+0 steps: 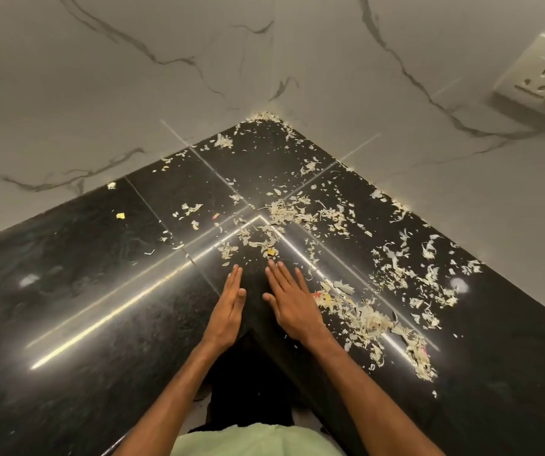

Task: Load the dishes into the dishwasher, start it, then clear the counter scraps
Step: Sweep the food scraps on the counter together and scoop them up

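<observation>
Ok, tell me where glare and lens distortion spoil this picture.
Head view: bright streaks of glare cross the black counter, one left of the left hand, one through the scraps beside the right hand; two soft round flares sit either side; the wide lens splays the walls and tilts the socket.

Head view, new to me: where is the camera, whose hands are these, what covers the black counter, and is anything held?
No machine here: one camera worn on a person's head looks down at their own arms. The left hand stands on its edge and the right hand lies flat, fingers straight, on a black corner counter. Neither holds anything. Pale shredded scraps are strewn over the counter, thickest to the right of the hands. A wall socket sits upper right.
</observation>
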### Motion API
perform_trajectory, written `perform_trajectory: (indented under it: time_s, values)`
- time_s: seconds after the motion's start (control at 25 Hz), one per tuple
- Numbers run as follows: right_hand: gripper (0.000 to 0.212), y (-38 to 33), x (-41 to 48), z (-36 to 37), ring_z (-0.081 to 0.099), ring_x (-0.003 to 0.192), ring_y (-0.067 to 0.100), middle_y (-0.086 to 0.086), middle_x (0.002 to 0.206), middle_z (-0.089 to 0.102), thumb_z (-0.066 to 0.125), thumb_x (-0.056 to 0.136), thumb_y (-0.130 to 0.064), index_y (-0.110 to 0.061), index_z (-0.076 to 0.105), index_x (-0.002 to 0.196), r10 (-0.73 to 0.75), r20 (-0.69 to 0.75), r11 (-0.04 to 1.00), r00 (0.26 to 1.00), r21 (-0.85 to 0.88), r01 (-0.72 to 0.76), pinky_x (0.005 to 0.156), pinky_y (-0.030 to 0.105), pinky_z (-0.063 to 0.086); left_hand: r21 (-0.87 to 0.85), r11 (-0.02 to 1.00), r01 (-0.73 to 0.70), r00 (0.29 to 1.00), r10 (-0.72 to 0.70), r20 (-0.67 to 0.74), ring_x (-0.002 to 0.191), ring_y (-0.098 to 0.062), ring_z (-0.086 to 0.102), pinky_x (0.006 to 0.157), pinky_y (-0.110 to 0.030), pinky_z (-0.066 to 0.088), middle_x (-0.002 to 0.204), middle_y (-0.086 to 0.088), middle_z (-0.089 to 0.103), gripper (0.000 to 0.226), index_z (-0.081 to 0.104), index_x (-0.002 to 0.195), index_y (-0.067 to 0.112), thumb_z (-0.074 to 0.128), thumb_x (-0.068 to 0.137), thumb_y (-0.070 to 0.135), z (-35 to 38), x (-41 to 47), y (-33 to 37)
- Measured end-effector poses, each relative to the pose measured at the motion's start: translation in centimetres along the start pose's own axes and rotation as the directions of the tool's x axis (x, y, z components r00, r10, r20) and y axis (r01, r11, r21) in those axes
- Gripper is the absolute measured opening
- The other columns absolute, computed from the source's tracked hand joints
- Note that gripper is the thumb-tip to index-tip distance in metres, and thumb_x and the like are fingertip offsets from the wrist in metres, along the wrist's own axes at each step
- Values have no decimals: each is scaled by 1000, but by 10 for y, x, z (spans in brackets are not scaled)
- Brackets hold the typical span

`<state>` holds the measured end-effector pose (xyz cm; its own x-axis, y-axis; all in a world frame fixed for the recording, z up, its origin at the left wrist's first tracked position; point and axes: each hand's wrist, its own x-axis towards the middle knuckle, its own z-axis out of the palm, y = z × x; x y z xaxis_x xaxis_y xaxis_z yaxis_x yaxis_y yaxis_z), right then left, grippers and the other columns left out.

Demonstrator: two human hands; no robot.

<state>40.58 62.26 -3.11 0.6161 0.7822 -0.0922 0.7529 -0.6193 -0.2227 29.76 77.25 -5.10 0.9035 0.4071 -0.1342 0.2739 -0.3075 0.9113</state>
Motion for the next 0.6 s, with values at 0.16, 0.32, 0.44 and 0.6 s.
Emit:
perform_trajectory:
  time_s: [0.16, 0.32, 0.44, 0.6]
  values:
    - [60, -6, -62, 21, -10, 152, 11, -6, 166, -5, 17, 107, -49, -21, 5, 159, -107, 47, 990, 993, -83, 110, 121, 43, -6, 12, 999, -29, 995, 28, 101, 147, 10, 1, 122, -32, 9, 159, 33, 4, 78, 15, 156, 37, 19, 90, 78, 12, 20, 9]
    - [59, 17, -31, 5, -18, 150, 9, -6, 165, -9, 13, 107, -46, -21, -1, 158, -10, 42, 993, 999, -118, 15, 122, 41, -12, 42, 996, -80, 969, 67, 237, 146, 10, -1, 125, -36, 9, 158, 34, 4, 74, 14, 157, 35, 23, 94, 73, 26, 31, 16]
    - [59, 30, -15, -13, -18, 150, 13, -3, 165, -12, 13, 108, -45, -19, -3, 158, 82, -21, 978, 996, -190, -84, 123, 42, -12, 94, 983, -156, 949, 123, 291, 147, 8, -4, 126, -40, 8, 162, 26, 2, 65, 11, 158, 33, 26, 100, 61, 29, 36, 23]
    - [59, 69, -78, -23, -5, 153, 13, -7, 166, -3, 21, 106, -50, -28, 6, 158, 539, -332, 842, 774, 182, -508, 123, 40, -9, 395, 832, -389, 897, 245, 367, 149, -3, -16, 124, -37, -2, 163, 15, -16, 78, -6, 158, 25, 19, 98, 69, 25, 37, 23]
